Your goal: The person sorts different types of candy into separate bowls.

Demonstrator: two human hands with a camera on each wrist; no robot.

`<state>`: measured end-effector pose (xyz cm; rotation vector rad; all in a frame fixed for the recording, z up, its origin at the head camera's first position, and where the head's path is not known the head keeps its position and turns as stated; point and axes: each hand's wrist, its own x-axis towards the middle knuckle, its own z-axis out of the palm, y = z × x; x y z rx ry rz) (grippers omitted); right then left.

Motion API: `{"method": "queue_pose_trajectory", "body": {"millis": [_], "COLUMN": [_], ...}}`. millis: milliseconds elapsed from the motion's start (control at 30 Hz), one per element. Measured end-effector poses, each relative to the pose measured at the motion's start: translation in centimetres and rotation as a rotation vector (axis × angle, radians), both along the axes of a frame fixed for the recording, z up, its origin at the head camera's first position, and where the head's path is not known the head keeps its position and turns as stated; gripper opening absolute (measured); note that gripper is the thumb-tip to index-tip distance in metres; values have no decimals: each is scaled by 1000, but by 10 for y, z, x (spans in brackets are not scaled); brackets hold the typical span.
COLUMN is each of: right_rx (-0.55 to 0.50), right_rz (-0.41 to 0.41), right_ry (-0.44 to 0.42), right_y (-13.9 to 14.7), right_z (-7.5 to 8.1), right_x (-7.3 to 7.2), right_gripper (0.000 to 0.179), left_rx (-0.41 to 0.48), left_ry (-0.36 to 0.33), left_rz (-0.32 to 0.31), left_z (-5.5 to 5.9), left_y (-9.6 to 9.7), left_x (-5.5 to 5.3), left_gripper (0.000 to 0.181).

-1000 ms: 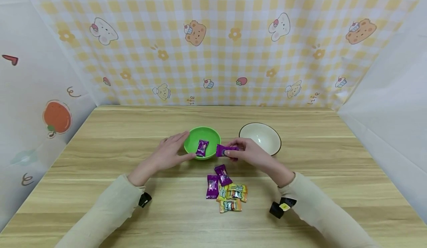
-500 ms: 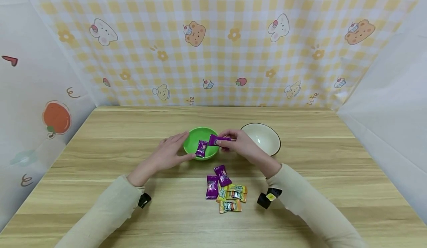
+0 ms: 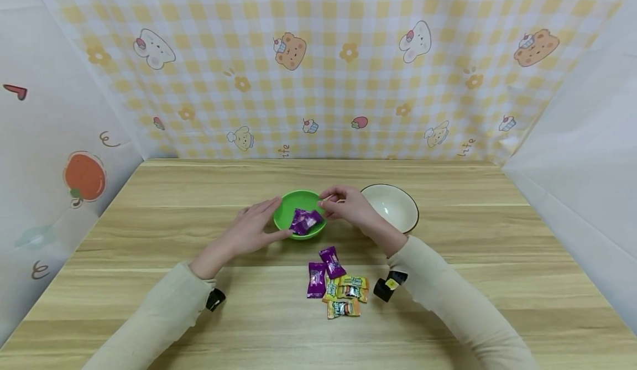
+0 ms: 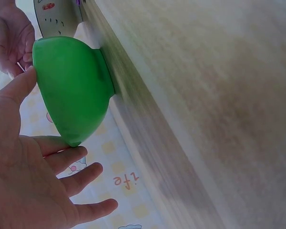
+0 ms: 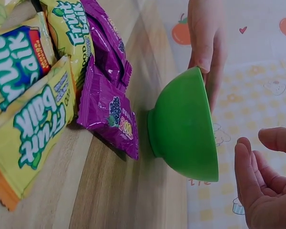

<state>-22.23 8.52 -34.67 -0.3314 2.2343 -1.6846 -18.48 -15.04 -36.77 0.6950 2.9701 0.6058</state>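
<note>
At the left, the left hand (image 3: 251,226) has its fingers stretched and is not clenched; its thumb and index finger touch the rim of the green bowl (image 3: 293,205), probably so that the bowl does not slide. This bowl stands upright on the table (image 3: 169,215), around its middle, closer to the far edge. Inside it lie the purple packets (image 3: 300,223), overlapping; one looks blurred, so maybe it is just dropping.

Between this bowl and the near edge lie two loose purple packets (image 3: 316,280), and touching them, a small heap of yellow packets (image 3: 343,308); I suppose they are there for easy reach.

The right hand (image 3: 352,206) is beside the bowl's right rim, with thumb and fingers apart, released and grasping nothing visible. Further right, toward the far right corner, the white bowl (image 3: 393,207) stands apart, perhaps to leave room for the hand.
</note>
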Motion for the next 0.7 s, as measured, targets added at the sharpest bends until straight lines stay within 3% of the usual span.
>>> {"method": "queue_pose_trajectory", "body": {"millis": [300, 467, 700], "right_rx": [-26, -38, 86], "right_rz": [36, 113, 188], "right_ry": [37, 165, 307], "right_y": [12, 22, 31], "right_z": [-1, -1, 5], "right_x": [2, 7, 29], "right_gripper": [30, 30, 22], "left_rx": [2, 4, 4], "left_ry": [-2, -4, -8], "left_rz": [-2, -1, 1], "left_z": [-1, -1, -1], "left_y": [0, 0, 0], "left_x": [-1, -1, 0], "left_gripper": [86, 86, 86]}}
